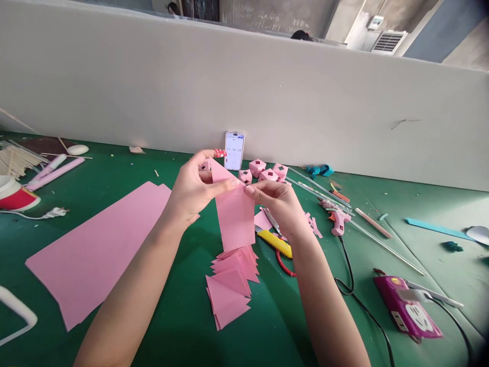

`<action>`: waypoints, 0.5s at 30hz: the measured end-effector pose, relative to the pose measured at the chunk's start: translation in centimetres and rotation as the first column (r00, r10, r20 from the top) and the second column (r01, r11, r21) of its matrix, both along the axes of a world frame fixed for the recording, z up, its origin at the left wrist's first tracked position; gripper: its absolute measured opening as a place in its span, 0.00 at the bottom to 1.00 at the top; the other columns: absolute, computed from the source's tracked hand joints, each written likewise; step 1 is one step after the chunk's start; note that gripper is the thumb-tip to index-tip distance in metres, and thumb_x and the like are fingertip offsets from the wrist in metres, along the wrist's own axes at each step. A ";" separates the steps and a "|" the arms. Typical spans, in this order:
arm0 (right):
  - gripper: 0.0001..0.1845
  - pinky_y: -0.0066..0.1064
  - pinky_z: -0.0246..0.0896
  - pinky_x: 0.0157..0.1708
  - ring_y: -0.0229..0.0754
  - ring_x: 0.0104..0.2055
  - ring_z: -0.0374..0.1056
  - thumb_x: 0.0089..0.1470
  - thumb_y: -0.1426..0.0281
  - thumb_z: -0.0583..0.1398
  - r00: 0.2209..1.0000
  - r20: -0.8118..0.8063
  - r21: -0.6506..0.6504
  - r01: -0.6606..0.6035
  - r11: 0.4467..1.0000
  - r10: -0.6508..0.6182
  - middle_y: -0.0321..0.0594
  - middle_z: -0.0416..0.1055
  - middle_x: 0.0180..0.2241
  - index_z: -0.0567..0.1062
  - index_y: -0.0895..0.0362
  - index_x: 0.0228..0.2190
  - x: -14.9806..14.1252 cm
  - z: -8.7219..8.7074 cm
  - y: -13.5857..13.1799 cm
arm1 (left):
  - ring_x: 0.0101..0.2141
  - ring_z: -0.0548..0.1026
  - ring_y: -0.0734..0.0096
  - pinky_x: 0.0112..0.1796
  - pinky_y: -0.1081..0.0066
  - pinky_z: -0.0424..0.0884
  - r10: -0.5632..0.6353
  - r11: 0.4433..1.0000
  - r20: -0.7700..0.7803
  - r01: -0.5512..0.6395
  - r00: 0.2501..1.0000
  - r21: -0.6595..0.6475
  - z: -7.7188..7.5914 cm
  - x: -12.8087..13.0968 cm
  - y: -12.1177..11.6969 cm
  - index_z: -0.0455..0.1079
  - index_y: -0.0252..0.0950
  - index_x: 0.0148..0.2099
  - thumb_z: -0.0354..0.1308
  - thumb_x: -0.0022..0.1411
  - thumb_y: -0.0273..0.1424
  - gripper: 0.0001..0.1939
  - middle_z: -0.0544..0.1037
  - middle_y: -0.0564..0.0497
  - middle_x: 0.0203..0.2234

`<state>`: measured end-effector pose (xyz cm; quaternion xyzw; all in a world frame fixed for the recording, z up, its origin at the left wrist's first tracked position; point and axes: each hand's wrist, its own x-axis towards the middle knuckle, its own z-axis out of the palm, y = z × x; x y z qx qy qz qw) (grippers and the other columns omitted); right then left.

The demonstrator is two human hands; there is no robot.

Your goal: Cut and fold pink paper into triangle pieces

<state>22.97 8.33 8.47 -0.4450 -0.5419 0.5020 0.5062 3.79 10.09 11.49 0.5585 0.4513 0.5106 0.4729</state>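
A strip of pink paper (235, 219) hangs between my two hands, its top edge slanting down to the right. My left hand (194, 186) pinches it near the top, thumb in front and fingers behind. With thumb and fingertips my right hand (277, 201) grips the strip's right edge at the slant. Below the strip, cut pink paper squares (229, 295) lie in an overlapping pile. A yellow utility knife (278, 243) and red-handled scissors (284, 265) rest beside my right forearm, partly hidden by it. Larger pink sheets (95, 250) lie under my left forearm.
Several folded pink paper balls (268, 175) sit behind my hands, near a propped phone (234, 151) showing a timer. At right are a pink glue gun (338, 216), clear rods (382, 250) and a purple power strip (410, 308). A white partition (244, 92) borders the green table (171, 326).
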 end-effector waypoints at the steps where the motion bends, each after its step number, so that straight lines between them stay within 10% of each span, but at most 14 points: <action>1: 0.19 0.37 0.70 0.41 0.43 0.37 0.74 0.46 0.51 0.74 1.000 -0.010 0.009 0.015 1.000 -0.015 0.39 0.81 0.34 0.84 0.53 0.29 0.0 0.0 0.0 | 0.36 0.84 0.56 0.38 0.63 0.81 -0.003 1.000 -0.001 0.003 1.000 0.000 0.0 0.0 0.0 0.70 0.40 0.58 0.77 0.45 0.33 0.37 0.83 0.52 0.32; 15: 0.19 0.33 0.64 0.37 0.40 0.35 0.70 0.53 0.53 0.70 0.995 0.093 0.058 0.037 0.998 -0.043 0.39 0.77 0.33 0.80 0.56 0.32 -1.4 0.5 -0.6 | 0.42 0.81 0.59 0.38 0.66 0.79 -0.010 0.996 -0.031 0.013 0.999 0.092 -0.8 0.5 0.4 0.72 0.43 0.62 0.73 0.48 0.31 0.38 0.79 0.49 0.44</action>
